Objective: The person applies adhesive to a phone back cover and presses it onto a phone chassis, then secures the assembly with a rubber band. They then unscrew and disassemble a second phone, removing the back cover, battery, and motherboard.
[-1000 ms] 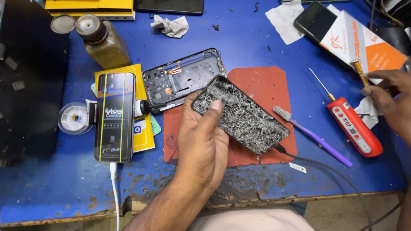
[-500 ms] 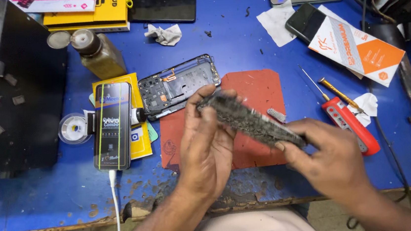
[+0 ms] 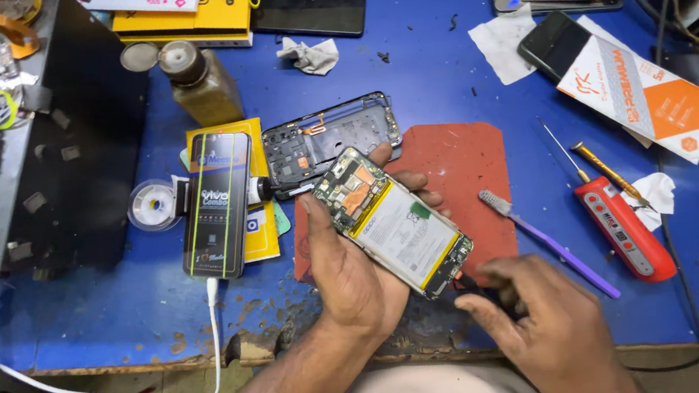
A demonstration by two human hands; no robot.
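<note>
My left hand [image 3: 351, 259] grips an opened phone [image 3: 394, 220], turned so its circuit board and white battery face up, over a red mat [image 3: 456, 166]. My right hand [image 3: 546, 327] is at the phone's lower end near the table's front edge, its fingers pinched on a small dark thing I cannot make out, touching the phone's bottom corner. A black phone frame [image 3: 332, 139] lies just behind the held phone.
A lit phone [image 3: 217, 204] on a white cable lies left on a yellow box. Right of the mat lie a purple brush [image 3: 547, 242], a red tool [image 3: 626, 229] and a thin screwdriver [image 3: 609, 172]. A brown bottle [image 3: 200, 83] stands behind.
The phone has been flipped from its shattered glass side to its open back. My right hand came from the right of the table to the phone's lower end.
</note>
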